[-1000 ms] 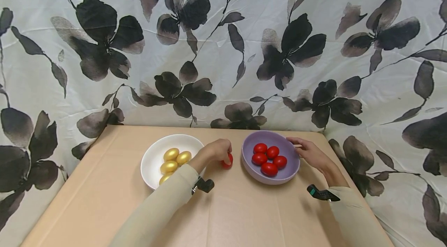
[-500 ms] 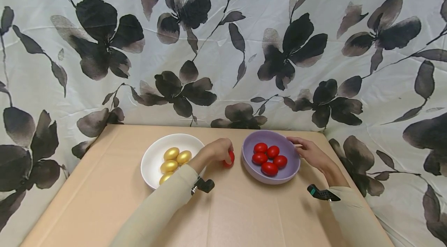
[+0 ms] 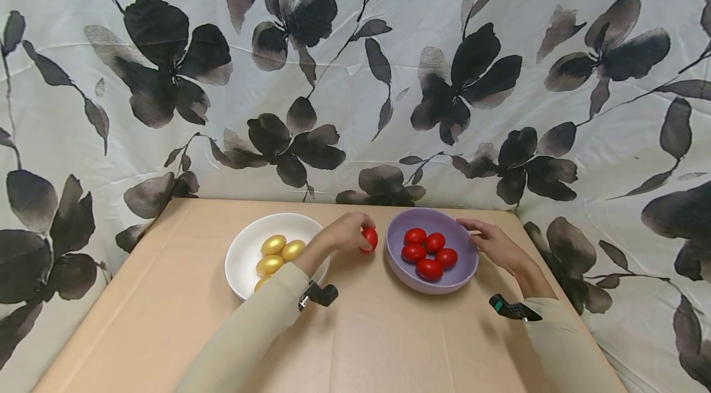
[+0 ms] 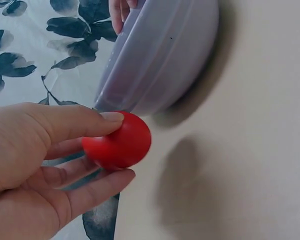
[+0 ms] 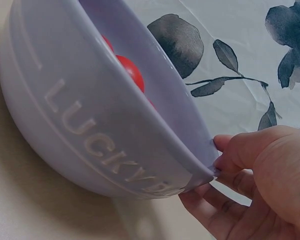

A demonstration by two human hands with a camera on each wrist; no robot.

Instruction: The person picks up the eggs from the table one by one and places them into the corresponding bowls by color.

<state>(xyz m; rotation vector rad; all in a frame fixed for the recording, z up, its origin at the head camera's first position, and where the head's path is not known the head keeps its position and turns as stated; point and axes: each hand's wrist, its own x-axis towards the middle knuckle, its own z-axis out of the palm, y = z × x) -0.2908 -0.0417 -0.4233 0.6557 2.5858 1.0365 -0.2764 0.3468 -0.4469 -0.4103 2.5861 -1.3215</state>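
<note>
A smooth red egg (image 3: 369,240) is pinched between the thumb and fingers of my left hand (image 3: 345,234). In the left wrist view the same egg (image 4: 130,145) shows the thumb on top and fingers beneath, its shadow apart from it on the table. Just to its right stands a purple bowl (image 3: 430,287) with several red eggs (image 3: 429,269) inside. My right hand (image 3: 495,246) grips the far right rim of that bowl. The right wrist view shows the thumb at the rim and fingers under it, beside raised lettering on the bowl wall (image 5: 90,125).
Left of my left hand sits a white bowl (image 3: 239,266) with several gold eggs (image 3: 270,265), partly covered by the left sleeve (image 3: 250,331). The tan table (image 3: 383,343) meets a floral cloth (image 3: 378,91) at its back edge.
My left hand has lifted the red egg a little off the table and moved it slightly towards the purple bowl. The right hand and both bowls have kept their places.
</note>
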